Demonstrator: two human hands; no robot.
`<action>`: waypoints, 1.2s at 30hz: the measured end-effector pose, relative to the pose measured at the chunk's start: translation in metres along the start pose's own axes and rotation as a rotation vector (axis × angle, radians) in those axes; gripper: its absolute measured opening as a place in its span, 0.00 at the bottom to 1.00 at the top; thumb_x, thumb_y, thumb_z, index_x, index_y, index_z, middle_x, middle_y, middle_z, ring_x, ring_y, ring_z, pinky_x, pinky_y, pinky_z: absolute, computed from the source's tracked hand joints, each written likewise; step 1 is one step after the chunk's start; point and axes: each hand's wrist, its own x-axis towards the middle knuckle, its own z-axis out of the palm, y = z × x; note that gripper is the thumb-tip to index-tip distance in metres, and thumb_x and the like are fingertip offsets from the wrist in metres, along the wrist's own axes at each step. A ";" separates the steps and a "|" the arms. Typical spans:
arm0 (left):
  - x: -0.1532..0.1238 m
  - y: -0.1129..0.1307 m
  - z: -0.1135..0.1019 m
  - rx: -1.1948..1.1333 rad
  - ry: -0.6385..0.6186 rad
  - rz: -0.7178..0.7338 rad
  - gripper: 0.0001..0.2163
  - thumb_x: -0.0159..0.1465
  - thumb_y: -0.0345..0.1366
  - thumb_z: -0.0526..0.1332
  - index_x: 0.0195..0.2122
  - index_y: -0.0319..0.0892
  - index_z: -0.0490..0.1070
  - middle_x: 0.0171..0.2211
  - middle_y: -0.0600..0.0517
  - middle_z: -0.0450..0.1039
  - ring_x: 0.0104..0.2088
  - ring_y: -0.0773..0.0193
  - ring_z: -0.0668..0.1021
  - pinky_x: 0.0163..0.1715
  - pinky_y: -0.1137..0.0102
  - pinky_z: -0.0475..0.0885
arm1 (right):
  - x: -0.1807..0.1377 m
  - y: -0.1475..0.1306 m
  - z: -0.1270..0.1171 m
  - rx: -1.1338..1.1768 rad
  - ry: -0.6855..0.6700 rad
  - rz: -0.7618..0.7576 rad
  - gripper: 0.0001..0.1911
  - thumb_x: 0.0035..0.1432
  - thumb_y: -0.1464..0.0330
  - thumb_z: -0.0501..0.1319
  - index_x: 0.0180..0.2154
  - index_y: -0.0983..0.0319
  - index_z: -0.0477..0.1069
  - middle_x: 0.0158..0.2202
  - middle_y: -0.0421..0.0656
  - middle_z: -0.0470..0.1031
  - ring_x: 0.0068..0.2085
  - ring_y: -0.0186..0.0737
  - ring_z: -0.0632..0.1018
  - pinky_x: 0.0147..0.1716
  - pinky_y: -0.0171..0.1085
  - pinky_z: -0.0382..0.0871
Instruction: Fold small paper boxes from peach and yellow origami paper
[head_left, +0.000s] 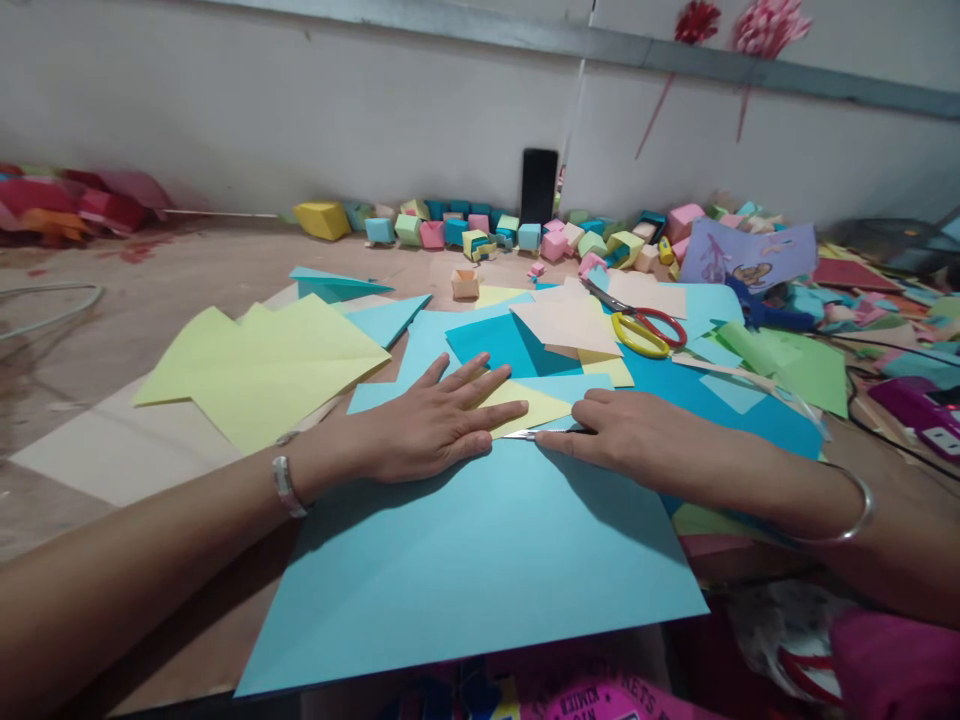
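A large light-blue sheet of paper (pixel 480 580) lies in front of me. My left hand (pixel 442 420) is spread flat, pressing on a small pale-yellow piece of paper (pixel 532 400) on top of it. My right hand (pixel 622 430) is closed around a thin pen-like tool with a silver pointed tip (pixel 519 435), perhaps a craft knife; its shaft is mostly hidden under the fingers. The tip points left and lies along the yellow piece's near edge, close to my left thumb. Just beyond the hands are a darker blue sheet (pixel 487 345) and a cream piece (pixel 566 325).
Scissors (pixel 641 330) with red and yellow handles lie beyond my right hand. Folded yellow paper (pixel 262 360) spreads at left. Small paper boxes (pixel 409 230) line the wall, with a phone (pixel 539 185) upright among them. A purple device (pixel 919 410) and black cables are at right.
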 end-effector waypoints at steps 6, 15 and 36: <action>0.004 0.012 0.002 0.005 0.033 -0.055 0.24 0.72 0.51 0.40 0.68 0.62 0.42 0.71 0.57 0.28 0.70 0.46 0.35 0.64 0.42 0.32 | 0.007 -0.005 0.003 -0.033 0.062 0.006 0.20 0.66 0.74 0.52 0.57 0.58 0.64 0.33 0.45 0.70 0.32 0.39 0.68 0.27 0.37 0.48; -0.003 -0.016 -0.032 -0.043 -0.167 0.028 0.32 0.61 0.61 0.55 0.66 0.65 0.52 0.71 0.57 0.30 0.69 0.34 0.36 0.60 0.35 0.34 | 0.000 0.000 0.007 -0.072 0.071 0.017 0.29 0.61 0.78 0.56 0.61 0.54 0.60 0.33 0.43 0.70 0.33 0.37 0.68 0.27 0.36 0.49; -0.001 -0.027 -0.025 -0.083 -0.160 0.045 0.33 0.59 0.61 0.57 0.65 0.66 0.51 0.71 0.58 0.31 0.69 0.34 0.39 0.61 0.36 0.36 | 0.011 -0.013 0.007 0.007 0.118 -0.025 0.24 0.62 0.78 0.54 0.58 0.59 0.63 0.32 0.44 0.69 0.34 0.39 0.67 0.27 0.36 0.52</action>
